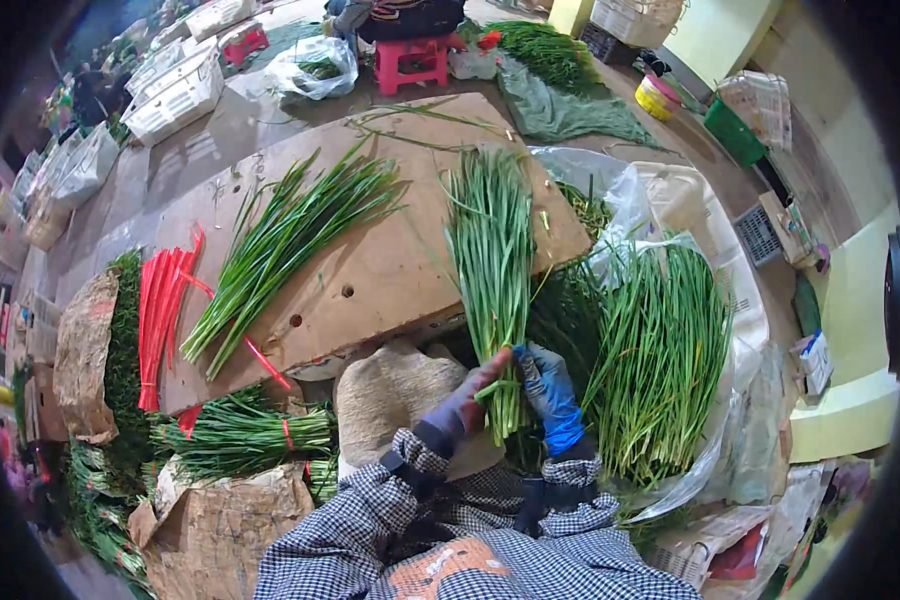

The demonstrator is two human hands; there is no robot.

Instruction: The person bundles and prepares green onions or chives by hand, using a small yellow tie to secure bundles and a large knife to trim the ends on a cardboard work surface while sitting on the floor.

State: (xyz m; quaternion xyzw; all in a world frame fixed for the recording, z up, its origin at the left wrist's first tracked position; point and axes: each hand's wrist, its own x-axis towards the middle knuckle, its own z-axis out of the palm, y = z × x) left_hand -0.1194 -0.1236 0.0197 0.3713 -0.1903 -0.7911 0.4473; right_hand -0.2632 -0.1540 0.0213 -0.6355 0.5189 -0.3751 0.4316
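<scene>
Left hand (467, 400): clamped on stems of one green bunch (492, 250). Right hand (550, 395): fingers against them, closure unclear. Stems overhang the board's (395, 275) near edge. Step, apparently: binding; next move likely requires steady grip. Beyond: one red-tie sheaf (160, 320), one loose bunch (288, 245). Farther: one occupied red stool (411, 66).

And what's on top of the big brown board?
The board holds a loose green pile, red strips at its left edge and stray leaves near its far edge. The held bunch reaches over its right side. What lies beneath them is hidden.
</scene>
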